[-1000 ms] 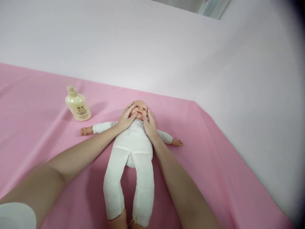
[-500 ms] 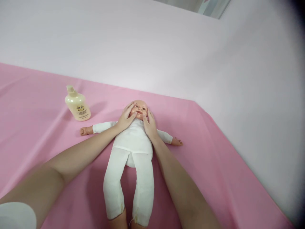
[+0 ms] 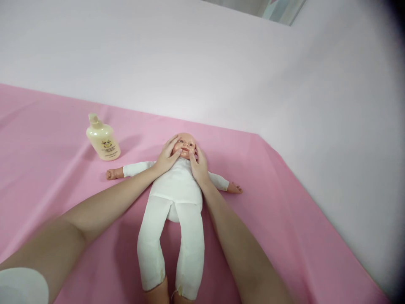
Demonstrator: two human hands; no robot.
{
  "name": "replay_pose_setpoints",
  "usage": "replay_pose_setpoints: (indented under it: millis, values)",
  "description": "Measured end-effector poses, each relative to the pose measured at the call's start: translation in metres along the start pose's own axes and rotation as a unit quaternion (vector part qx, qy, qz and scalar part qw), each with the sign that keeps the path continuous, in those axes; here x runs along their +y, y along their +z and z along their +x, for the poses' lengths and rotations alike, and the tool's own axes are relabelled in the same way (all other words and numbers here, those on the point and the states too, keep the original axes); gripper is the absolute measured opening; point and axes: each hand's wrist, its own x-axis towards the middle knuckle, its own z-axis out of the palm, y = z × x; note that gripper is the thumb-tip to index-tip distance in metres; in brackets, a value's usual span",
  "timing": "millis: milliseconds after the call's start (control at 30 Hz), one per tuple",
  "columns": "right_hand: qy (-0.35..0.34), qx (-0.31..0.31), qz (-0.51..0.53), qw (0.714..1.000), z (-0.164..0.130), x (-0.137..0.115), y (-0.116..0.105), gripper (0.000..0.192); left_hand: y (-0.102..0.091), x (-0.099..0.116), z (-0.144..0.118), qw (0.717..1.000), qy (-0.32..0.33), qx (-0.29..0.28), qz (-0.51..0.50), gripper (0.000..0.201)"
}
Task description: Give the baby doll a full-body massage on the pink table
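Observation:
A baby doll with a white cloth body lies on its back, head away from me, arms spread to both sides. My left hand cups the left side of its head, the thumb by the corner of the mouth and the fingers along the cheek and temple. On the other side, my right hand holds the cheek, its thumb near the chin and its fingers up by the ear. The head is held between both palms. Parts of the fingers are hidden behind the head.
A pale yellow pump bottle with a printed label stands left of the doll. Pink cloth covers the table under everything, with its edges at the back and right. Behind it rises a white wall.

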Motion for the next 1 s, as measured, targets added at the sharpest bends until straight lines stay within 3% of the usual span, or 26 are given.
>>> replay_pose_setpoints:
  millis: [267,500,700,1000]
  values:
    - [-0.005,0.002,-0.016,1.000,-0.0007,-0.0022,-0.0012,0.066,0.0009,-0.0036,-0.0008,0.999,-0.033,-0.002,-0.003,0.068]
    - [-0.014,-0.004,-0.004,1.000,-0.0009,-0.0010,-0.0020,0.065,0.0004,-0.0047,-0.0021,0.998,-0.064,0.000,-0.025,0.063]
    - [-0.013,-0.001,0.009,1.000,-0.0005,0.0011,-0.0014,0.068,0.0011,-0.0054,-0.0027,0.998,-0.056,0.018,-0.035,0.063]
    - [0.001,-0.013,-0.009,1.000,0.0006,-0.0017,-0.0025,0.070,0.0001,-0.0028,-0.0011,0.998,-0.057,-0.005,-0.007,0.064]
